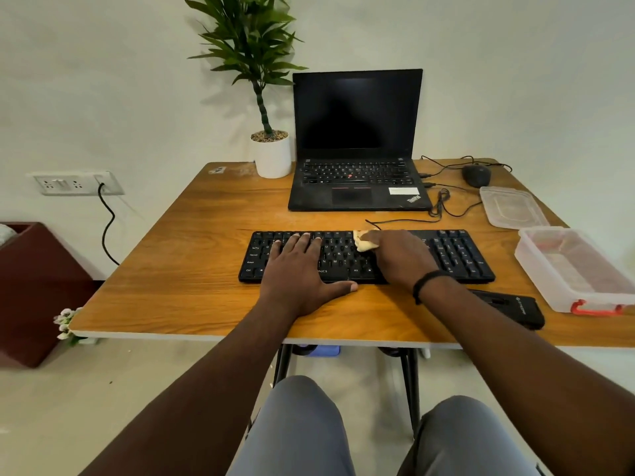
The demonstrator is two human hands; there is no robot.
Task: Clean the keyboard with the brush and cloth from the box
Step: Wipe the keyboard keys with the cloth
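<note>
The wiping step looks to be in hand: the right hand (400, 257) presses a crumpled pale yellow cloth (363, 242) under curled fingers onto the upper middle rows of the long black plastic keyboard (457, 254), while the left hand (295, 269) lies flat and empty on its left half, steadying it. Next, the cloth probably needs sweeping towards the keyboard's uncovered right end. The open clear plastic box (563, 269) sits right of the keyboard, near it; bare wooden table (178, 255) lies to its left.

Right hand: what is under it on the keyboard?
A yellowish cloth sticks out from under the right hand, pressed on the keyboard. The keys beneath and the rest of the cloth are hidden.
</note>
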